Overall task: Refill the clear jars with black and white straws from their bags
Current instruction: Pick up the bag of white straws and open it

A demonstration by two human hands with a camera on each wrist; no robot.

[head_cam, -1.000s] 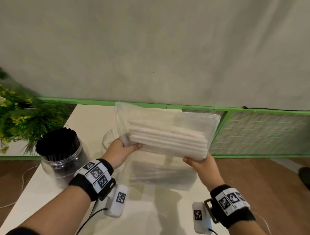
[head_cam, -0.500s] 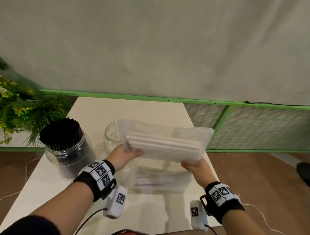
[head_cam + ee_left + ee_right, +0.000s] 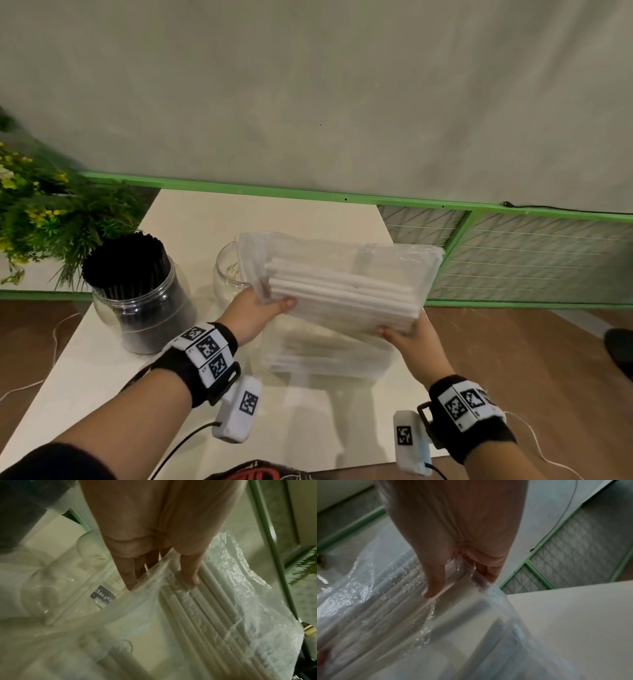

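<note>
A clear plastic bag of white straws [image 3: 342, 291] is held level above the table, between both hands. My left hand [image 3: 255, 308] pinches its left end, thumb on top and fingers beneath [image 3: 188, 573]. The bag's right end is pinched by my right hand [image 3: 407, 334], thumb [image 3: 435, 584] pressed on the plastic. Behind the bag's left end stands an empty clear jar [image 3: 227, 270], partly hidden. A second clear jar [image 3: 137, 301], packed with black straws [image 3: 125, 260], stands at the left. Another clear bag [image 3: 325, 356] lies on the table under the held one.
The white table [image 3: 212, 219] ends in a green rail [image 3: 274, 193] against a grey wall. A leafy plant [image 3: 37, 219] crowds the far left beside the black-straw jar. To the right, wood floor [image 3: 513, 342] and a green mesh panel [image 3: 531, 263].
The bag of white straws has come down from in front of the wall to just above the table. Both hands kept their grip on its ends.
</note>
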